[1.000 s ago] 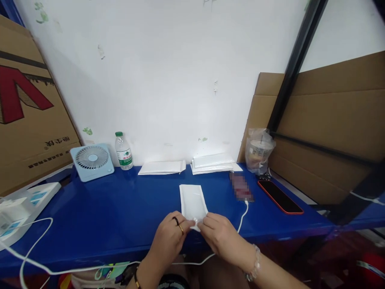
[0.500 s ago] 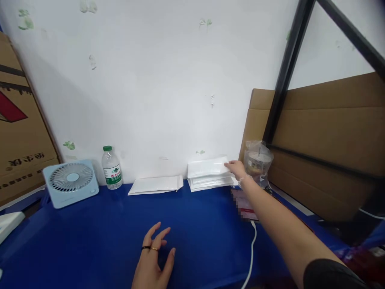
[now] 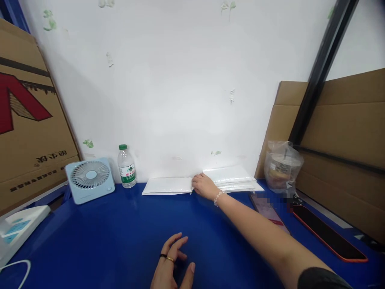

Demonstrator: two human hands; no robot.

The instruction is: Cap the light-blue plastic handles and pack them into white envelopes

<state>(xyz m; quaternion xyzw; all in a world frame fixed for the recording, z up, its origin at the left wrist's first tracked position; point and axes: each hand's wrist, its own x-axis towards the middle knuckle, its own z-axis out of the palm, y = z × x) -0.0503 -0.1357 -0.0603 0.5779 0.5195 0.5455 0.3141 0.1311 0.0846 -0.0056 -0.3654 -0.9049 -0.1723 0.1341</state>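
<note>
The left hand (image 3: 167,271) is spread, holding nothing. At its 12 o'clock, white packets (image 3: 167,186) lie flat, maybe so they won't slide. The right hand (image 3: 205,186) curls at their 3 o'clock end; I can't tell if it pinches.

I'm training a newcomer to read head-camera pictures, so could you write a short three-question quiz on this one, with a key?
1. True or false: the bottle stands between the fan and the white packets.
2. Where is the right hand? (a) at the fan, (b) at the bagged cup, (c) at the white packets.
3. Fill in: the left hand wears ___ rings.

Key: 1 true; 2 c; 3 two.
</note>
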